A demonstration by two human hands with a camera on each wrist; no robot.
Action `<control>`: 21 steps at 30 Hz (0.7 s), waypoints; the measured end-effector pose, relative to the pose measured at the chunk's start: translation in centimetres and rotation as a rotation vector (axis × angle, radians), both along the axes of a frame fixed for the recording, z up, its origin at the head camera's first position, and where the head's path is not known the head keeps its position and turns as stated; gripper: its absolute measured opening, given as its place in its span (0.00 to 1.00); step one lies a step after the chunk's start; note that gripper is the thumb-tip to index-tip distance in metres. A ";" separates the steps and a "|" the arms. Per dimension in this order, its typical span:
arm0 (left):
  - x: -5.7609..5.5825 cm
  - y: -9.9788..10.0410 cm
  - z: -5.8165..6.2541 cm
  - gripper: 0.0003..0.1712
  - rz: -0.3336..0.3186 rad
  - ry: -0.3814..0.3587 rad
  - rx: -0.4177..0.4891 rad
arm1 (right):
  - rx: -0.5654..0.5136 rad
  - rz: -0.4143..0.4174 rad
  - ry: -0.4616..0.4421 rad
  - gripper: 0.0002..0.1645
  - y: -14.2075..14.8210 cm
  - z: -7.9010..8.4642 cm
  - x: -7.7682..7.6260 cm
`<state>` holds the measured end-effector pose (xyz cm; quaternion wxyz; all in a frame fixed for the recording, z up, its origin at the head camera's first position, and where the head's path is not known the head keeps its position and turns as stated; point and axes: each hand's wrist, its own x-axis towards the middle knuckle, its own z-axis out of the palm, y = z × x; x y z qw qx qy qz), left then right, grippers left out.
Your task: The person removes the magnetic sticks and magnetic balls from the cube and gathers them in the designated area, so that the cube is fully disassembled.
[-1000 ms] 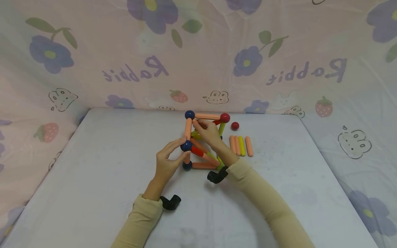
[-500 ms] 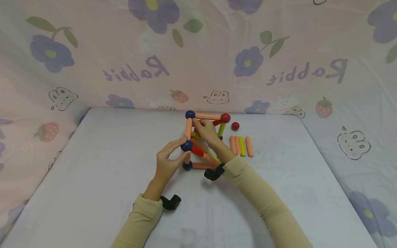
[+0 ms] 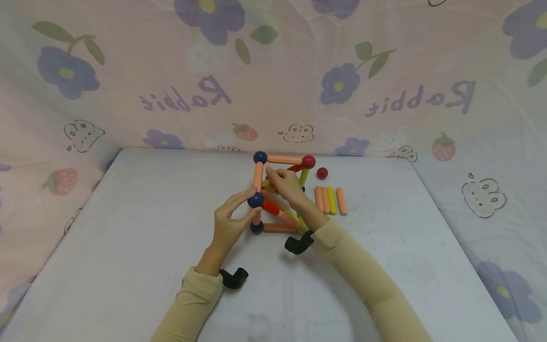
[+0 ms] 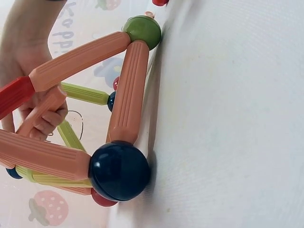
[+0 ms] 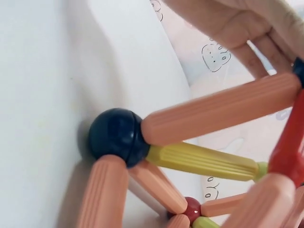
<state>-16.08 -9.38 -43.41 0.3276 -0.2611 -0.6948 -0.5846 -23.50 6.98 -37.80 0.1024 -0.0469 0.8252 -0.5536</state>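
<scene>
Sleeves: beige, turned back at the cuffs; the left sleeve point(image 3: 188, 301) comes in from seven o'clock, the right sleeve point(image 3: 372, 289) from between four and five, each with a black wrist mount point(image 3: 234, 279).
Left hand point(image 3: 231, 221): at the frame's eight o'clock, fingers above and thumb below, parted only by the width of the near navy ball point(image 3: 255, 199) pinched between them.
Stick-and-ball frame point(image 3: 272, 198): stands on the white table point(image 3: 128, 237), mid-view; ribbed salmon rods with red and yellow-green ones, joined by glossy navy, red and green balls. The green ball point(image 4: 142, 32) and the lower navy ball point(image 4: 119, 170) sit low at the table.
Right hand point(image 3: 285, 184): over the frame's middle, wrist angled in from five o'clock; fingers curled closely round a salmon rod point(image 4: 45, 107). Whether that rod touches a ball I cannot tell.
Loose rods: three salmon, one yellow rod point(image 3: 331, 200), roughly parallel at three o'clock.
Loose red ball point(image 3: 322, 173): two o'clock, just beyond the rods.
Far corners: far navy ball point(image 3: 259, 157) at eleven, far red ball point(image 3: 308, 162) between one and two, a salmon rod bridging them.
Cloth backdrop point(image 3: 273, 71): purple flowers, strawberries, rabbit heads, mirrored "Rabbit".
</scene>
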 end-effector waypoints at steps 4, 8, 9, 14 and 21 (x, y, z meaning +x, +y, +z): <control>0.1 0.0 0.2 0.25 0.002 0.000 -0.004 | -0.006 0.022 0.010 0.31 0.7 0.2 0.8; 0.2 0.1 0.4 0.25 0.001 -0.007 -0.006 | -0.001 0.018 0.004 0.29 1.7 0.2 1.6; 0.2 0.1 0.4 0.25 0.003 -0.009 -0.005 | 0.004 0.007 -0.004 0.29 2.0 0.2 1.8; 0.2 0.1 0.3 0.25 0.011 -0.005 -0.009 | 0.012 -0.042 -0.064 0.29 4.0 -0.2 2.6; 0.2 0.1 0.2 0.25 0.004 -0.005 -0.010 | 0.033 -0.025 -0.118 0.30 7.4 -0.6 3.5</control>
